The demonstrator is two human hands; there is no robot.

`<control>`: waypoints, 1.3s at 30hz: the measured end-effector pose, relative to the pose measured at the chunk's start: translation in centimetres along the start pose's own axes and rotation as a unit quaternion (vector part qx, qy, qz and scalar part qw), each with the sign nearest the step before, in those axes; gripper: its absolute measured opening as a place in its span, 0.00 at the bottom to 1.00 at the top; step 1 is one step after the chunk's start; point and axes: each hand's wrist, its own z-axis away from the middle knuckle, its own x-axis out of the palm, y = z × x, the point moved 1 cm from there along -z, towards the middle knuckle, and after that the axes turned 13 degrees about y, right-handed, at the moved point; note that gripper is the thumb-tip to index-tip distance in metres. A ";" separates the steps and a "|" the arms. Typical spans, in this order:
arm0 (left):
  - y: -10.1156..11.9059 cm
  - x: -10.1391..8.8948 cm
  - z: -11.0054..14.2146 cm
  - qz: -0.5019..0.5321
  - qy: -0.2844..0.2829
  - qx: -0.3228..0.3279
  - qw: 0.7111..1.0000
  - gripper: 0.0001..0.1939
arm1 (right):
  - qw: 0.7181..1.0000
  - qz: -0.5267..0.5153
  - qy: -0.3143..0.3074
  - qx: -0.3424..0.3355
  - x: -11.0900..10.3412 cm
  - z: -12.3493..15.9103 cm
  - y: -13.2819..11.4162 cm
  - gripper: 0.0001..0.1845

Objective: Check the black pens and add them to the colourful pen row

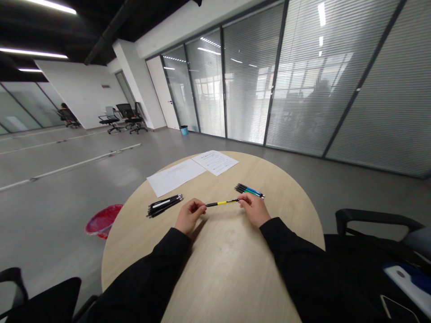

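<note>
A slim pen (222, 203) with a yellow middle and dark ends stretches level between my two hands, over the round wooden table. My left hand (190, 215) pinches its left end between thumb and fingertips. At the other end, the fingertips of my right hand (255, 208) close on the dark tip. Just beyond my right hand lies a small bunch of pens (249, 190) in blue, green and black. To the left of my left hand rests a pile of black pens (164, 205), one with a white part.
Two printed sheets, the left sheet (177, 176) and the right sheet (216, 162), lie at the far side of the table (232, 269). A red bin (103, 220) stands on the floor at left. Black chairs flank the table; a phone (399, 308) lies at lower right.
</note>
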 end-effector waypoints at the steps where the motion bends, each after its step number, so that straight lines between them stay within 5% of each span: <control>1: 0.0 0.0 0.0 0.001 0.001 -0.001 1.000 0.12 | 1.000 -0.001 0.000 0.000 0.0 0.0 0.0 0.07; 23: 0.1 0.0 0.0 0.048 -0.006 -0.020 0.999 0.11 | 0.999 -0.020 -0.014 0.040 -0.2 0.1 -0.2 0.09; 39: 0.0 0.1 0.0 0.051 -0.004 -0.015 0.999 0.11 | 1.000 0.000 -0.019 0.004 -0.4 0.1 -0.4 0.11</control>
